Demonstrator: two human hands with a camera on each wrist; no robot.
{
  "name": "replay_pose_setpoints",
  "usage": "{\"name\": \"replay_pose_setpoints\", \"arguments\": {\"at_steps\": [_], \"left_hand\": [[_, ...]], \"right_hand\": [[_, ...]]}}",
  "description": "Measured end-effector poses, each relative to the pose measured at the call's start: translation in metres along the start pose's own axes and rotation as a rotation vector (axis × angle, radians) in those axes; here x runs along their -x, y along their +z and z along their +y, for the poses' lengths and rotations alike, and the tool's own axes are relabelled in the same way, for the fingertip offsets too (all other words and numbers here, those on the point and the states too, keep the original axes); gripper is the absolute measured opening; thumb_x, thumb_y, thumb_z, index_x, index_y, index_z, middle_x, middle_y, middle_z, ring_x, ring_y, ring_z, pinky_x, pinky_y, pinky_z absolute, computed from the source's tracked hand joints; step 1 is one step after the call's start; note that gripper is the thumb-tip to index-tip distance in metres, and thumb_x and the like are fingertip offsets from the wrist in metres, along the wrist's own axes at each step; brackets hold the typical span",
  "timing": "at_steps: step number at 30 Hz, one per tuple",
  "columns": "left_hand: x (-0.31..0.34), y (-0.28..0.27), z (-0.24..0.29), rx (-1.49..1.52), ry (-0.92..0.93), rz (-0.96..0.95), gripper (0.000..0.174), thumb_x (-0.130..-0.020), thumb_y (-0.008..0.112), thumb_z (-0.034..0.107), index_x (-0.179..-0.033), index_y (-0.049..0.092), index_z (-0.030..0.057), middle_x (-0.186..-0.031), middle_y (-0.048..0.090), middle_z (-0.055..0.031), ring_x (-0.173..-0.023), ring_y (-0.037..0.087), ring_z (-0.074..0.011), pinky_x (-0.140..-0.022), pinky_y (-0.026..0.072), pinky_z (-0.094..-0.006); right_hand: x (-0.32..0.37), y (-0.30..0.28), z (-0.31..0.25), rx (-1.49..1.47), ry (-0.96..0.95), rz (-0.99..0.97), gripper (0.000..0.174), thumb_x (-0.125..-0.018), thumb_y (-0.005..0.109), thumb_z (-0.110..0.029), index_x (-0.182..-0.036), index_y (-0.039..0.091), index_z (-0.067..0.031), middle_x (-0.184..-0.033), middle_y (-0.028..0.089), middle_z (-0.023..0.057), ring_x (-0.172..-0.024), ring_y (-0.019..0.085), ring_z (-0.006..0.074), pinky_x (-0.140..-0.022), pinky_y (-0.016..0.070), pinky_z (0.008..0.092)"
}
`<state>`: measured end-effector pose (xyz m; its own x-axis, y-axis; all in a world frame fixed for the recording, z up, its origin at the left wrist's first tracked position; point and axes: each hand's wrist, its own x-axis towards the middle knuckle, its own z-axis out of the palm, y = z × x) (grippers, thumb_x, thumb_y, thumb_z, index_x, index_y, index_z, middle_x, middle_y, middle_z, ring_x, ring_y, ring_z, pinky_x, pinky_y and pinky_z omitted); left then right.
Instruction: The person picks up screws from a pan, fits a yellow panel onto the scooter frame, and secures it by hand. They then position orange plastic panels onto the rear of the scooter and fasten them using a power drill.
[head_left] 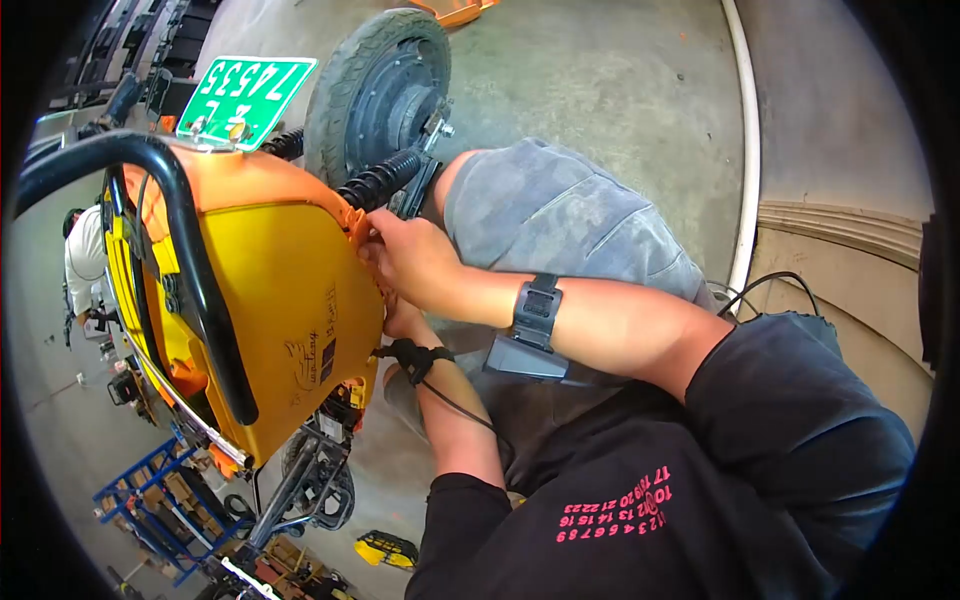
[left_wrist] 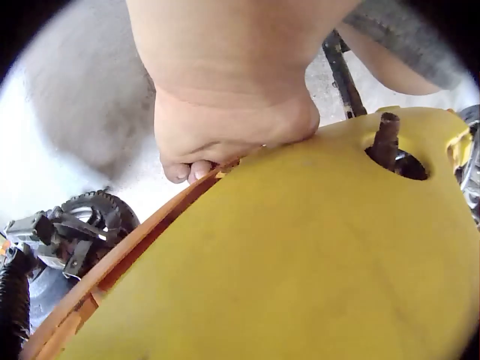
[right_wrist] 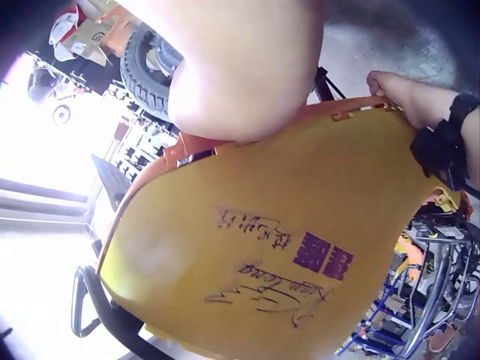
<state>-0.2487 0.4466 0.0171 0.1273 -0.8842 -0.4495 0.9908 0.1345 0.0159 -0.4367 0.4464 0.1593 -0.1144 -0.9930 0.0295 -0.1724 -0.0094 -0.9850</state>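
A yellow scooter body panel (head_left: 285, 300) with handwriting on it fills the left of the head view, an orange trim panel (head_left: 262, 178) along its edge. My right hand (head_left: 415, 262) grips this orange edge near the black shock absorber (head_left: 378, 180), fingers bent and fingertips partly hidden. Lower along the same seam, my left hand (head_left: 403, 318) holds the rim, mostly behind the right hand in the head view. In the left wrist view, its curled fingers (left_wrist: 199, 169) meet the orange trim (left_wrist: 142, 238) where a narrow gap runs beside the yellow panel.
A wheel (head_left: 385, 95) and a green number plate (head_left: 247, 100) are at the scooter's rear. A black grab bar (head_left: 190, 240) curves over the panel. Behind stand a blue rack (head_left: 150, 500) with boxes and another person (head_left: 85, 245). A white pipe (head_left: 745, 150) runs along the wall.
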Motion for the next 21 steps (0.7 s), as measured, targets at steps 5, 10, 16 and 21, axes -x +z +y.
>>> {"name": "replay_pose_setpoints", "arguments": {"at_steps": [5, 10, 16, 21], "left_hand": [[0.0, 0.013, -0.013, -0.026, 0.027, 0.01, 0.044, -0.097, 0.046, 0.031, -0.13, 0.052, 0.0025, -0.133, 0.054, -0.0095, -0.126, 0.046, -0.0214, -0.106, 0.0304, -0.0428], [-0.001, 0.019, -0.012, -0.062, 0.026, 0.013, 0.045, -0.096, 0.047, 0.031, -0.131, 0.052, 0.0026, -0.133, 0.053, -0.0091, -0.126, 0.045, -0.021, -0.106, 0.0308, -0.0418], [-0.001, 0.019, -0.015, -0.072, 0.013, 0.018, 0.045, -0.096, 0.047, 0.031, -0.131, 0.051, 0.0027, -0.132, 0.053, -0.0087, -0.126, 0.045, -0.0205, -0.105, 0.0314, -0.0407], [-0.002, 0.024, -0.015, -0.065, 0.011, 0.024, 0.045, -0.096, 0.048, 0.031, -0.132, 0.051, 0.0028, -0.132, 0.053, -0.0083, -0.126, 0.045, -0.0201, -0.105, 0.0318, -0.0398]], "right_hand": [[0.006, 0.006, 0.001, -0.254, 0.061, 0.121, 0.025, -0.084, 0.061, -0.011, -0.108, 0.062, -0.003, -0.088, 0.067, 0.0223, -0.085, 0.067, 0.0379, -0.074, 0.0532, 0.0404], [0.006, -0.003, 0.001, -0.212, 0.006, 0.039, 0.026, -0.084, 0.058, -0.009, -0.107, 0.066, -0.0021, -0.093, 0.067, 0.0229, -0.088, 0.065, 0.0391, -0.077, 0.0524, 0.0412], [-0.002, -0.004, 0.009, -0.303, 0.01, -0.008, 0.025, -0.082, 0.059, -0.01, -0.104, 0.068, -0.0023, -0.095, 0.069, 0.0199, -0.092, 0.067, 0.0359, -0.081, 0.0522, 0.0405], [-0.002, -0.006, 0.009, -0.277, 0.013, -0.054, 0.026, -0.084, 0.059, -0.007, -0.107, 0.067, 0.0004, -0.096, 0.07, 0.0198, -0.093, 0.069, 0.0315, -0.082, 0.0533, 0.0362]]}}
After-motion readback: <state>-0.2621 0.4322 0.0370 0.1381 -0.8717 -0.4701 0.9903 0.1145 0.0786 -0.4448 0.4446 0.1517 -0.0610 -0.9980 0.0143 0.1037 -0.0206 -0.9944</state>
